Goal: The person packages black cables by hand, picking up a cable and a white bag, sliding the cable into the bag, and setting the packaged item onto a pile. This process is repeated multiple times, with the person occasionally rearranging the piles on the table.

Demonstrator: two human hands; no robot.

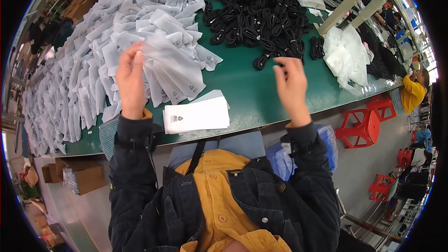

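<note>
Standing near the green table (pixel 247 86), I see the left hand (pixel 131 81) over the heap of translucent whitish pouches (pixel 60 88), its thumb and forefinger close together beside a blurred pouch (pixel 164 49); whether they pinch it, I cannot tell. That pouch is above the heap's front slope. The right hand (pixel 294 84) is half curled, thumb apart from fingers, holding nothing, just beside the coiled black cables (pixel 252 11). In my judgement, the heap could slide, because its pouches overlap loosely toward the flat white bags (pixel 198 115). These bags, stacked near the table's edge, could fall if a dark sleeve (pixel 130 133) brushes them. Crowded cables might also catch one another.
</note>
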